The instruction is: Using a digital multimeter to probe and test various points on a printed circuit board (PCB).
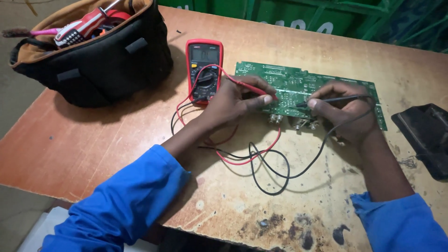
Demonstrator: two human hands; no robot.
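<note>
We have both hands over the green circuit board (298, 86), which lies flat on the worn wooden desk (116, 140), toward its far middle. Left hand (235, 100) pinches the red probe (254, 88), tip down on the board's near left part. Right hand (345, 112) grips the black probe (326, 100) like a pen, tip touching the board just right of the red one. The two tips sit near each other, apart.

Red lead (247, 158) and black lead (280, 175) loop loosely across the desk between our forearms and run back to the red multimeter (204, 70), lying face up just left of the board, beside our left hand. Display too small to make out.

Far left: open black tool bag (102, 56), a red-handled screwdriver (86, 25) sticking out the top. Right edge: a dark black object (427, 135), kind unclear. Blue sleeves on both arms.
</note>
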